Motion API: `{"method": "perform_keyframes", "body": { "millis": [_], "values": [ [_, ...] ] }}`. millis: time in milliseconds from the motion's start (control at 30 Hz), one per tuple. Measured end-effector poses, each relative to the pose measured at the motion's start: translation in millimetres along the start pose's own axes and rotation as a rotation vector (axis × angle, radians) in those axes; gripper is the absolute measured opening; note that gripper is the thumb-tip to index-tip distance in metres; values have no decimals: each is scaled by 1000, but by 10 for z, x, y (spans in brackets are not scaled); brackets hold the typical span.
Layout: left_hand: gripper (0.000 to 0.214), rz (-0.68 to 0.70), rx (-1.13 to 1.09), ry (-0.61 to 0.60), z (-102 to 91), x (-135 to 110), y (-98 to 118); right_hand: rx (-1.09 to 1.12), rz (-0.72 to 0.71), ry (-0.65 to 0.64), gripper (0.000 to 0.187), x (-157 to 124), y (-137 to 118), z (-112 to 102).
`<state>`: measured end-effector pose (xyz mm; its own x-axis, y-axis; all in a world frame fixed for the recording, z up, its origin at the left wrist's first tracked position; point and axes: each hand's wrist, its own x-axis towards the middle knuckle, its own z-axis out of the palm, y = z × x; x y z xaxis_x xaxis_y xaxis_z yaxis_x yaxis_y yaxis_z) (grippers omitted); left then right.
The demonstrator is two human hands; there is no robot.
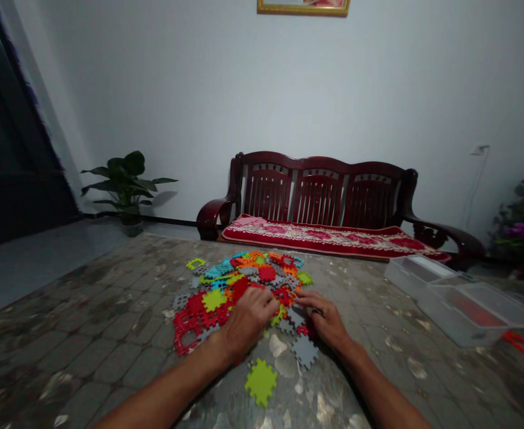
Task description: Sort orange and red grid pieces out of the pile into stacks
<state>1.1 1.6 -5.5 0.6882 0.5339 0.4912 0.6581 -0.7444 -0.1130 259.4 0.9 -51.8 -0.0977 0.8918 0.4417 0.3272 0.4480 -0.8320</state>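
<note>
Dim, cool illumination, palest on the wall (pixel 190 89); the plant (pixel 125 180) casts a soft shadow rightward, suggesting light from frame left. Faint sheen marks the wooden bench (pixel 316 199). Left hand (pixel 251 314) and right hand (pixel 325 317) appear slightly soft; wide-angle distortion stretches the margins.

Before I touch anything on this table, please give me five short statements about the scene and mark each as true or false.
1. The left hand is over the pile. True.
2. The right hand rests on the clear plastic container. False: it is at the pile's right side.
3. The nearest lime-green piece lies apart from the pile. True.
4. The seat cover on the bench is plain blue. False: it is red with a flower pattern.
5. The container stands right of the pile in this picture. True.
</note>
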Motion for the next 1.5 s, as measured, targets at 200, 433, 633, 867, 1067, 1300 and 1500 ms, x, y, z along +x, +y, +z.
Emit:
{"method": "perform_keyframes", "body": {
  "millis": [200, 433, 633, 867, 1067, 1300, 1500],
  "values": [
    [32, -525, 63, 114, -329, -52, -632, -4, 133, 252, 38, 112, 138, -113],
    [61, -1040, -53, -124, -177, -524, -1412, -332, 191, 153, 53, 578, 416, -209],
    [66, -978, -190, -236, 152, -740, -1654, -487, 180, -59, 57, 958, 546, -136],
    [59, -888, -187, -223, 277, -731, -1734, -400, 107, -140, 56, 854, 488, -31],
    [58, -861, -259, -240, 246, -674, -1724, -545, 182, 14, 57, 880, 483, -178],
    [59, -847, -288, -208, 237, -686, -1720, -668, 102, 7, 47, 1447, 604, 23],
    [64, -839, -292, -253, 217, -698, -1730, -762, 190, -281, 52, 1512, 650, 183]
  ]
}}
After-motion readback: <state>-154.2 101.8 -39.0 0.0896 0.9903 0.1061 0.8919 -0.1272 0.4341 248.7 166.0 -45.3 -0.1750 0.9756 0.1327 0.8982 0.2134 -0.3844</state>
